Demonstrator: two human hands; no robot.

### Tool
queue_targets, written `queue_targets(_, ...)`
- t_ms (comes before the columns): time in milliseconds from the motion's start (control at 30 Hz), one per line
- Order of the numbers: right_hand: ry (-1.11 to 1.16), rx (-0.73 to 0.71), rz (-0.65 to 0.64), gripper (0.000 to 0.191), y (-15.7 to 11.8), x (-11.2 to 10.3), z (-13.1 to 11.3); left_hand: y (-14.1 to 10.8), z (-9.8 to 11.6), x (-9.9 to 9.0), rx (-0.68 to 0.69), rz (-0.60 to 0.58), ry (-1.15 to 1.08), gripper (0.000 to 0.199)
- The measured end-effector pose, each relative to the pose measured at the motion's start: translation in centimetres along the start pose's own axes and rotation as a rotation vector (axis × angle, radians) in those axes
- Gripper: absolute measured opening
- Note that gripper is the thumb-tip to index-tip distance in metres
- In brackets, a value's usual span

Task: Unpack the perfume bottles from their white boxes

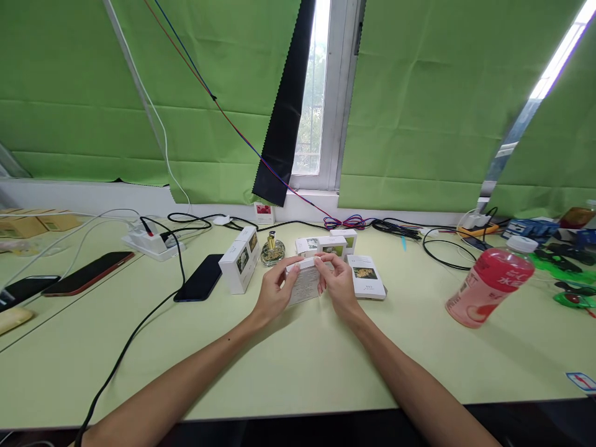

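Note:
Between both hands a small white box (305, 287) is held with its printed side toward me. My left hand (275, 288) pinches its upper left edge between thumb and fingers. At the upper right edge, my right hand (339, 282) grips it with thumb and fingertips. Just behind the left hand stands a glass perfume bottle (272, 250) with a gold neck. A white carton with pictures (239, 261) stands upright to the left. Close to the right hand lies a white box with a yellow flower picture (367, 277). More white boxes (336, 246) sit behind the hands, partly hidden.
A black phone (200, 277) and a red-edged phone (90, 273) lie to the left, near a white power strip (151, 241). Black cable (135, 332) runs over the table's left side. A pink drink bottle (491, 285) stands right; bundled wires (395, 229) lie along the back.

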State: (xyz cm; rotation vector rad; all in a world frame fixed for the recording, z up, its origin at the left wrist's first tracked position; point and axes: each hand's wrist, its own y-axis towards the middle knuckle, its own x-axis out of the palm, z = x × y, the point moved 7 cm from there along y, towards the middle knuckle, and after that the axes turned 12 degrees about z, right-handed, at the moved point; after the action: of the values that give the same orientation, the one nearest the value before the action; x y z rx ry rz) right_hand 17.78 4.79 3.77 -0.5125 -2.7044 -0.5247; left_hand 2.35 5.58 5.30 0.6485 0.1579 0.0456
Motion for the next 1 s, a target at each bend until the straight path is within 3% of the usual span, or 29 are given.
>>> queue_targets(333, -0.036, -0.014, 0.015, 0.035, 0.00, -0.09, -0.15, 0.05, 0.31, -0.22, 0.058, -0.010, 0.050, 0.045)
queue_targets(1000, -0.083, -0.058, 0.023, 0.036, -0.18, 0.01, -0.66, 0.28, 0.41, -0.24, 0.125, -0.053, 0.107, 0.043)
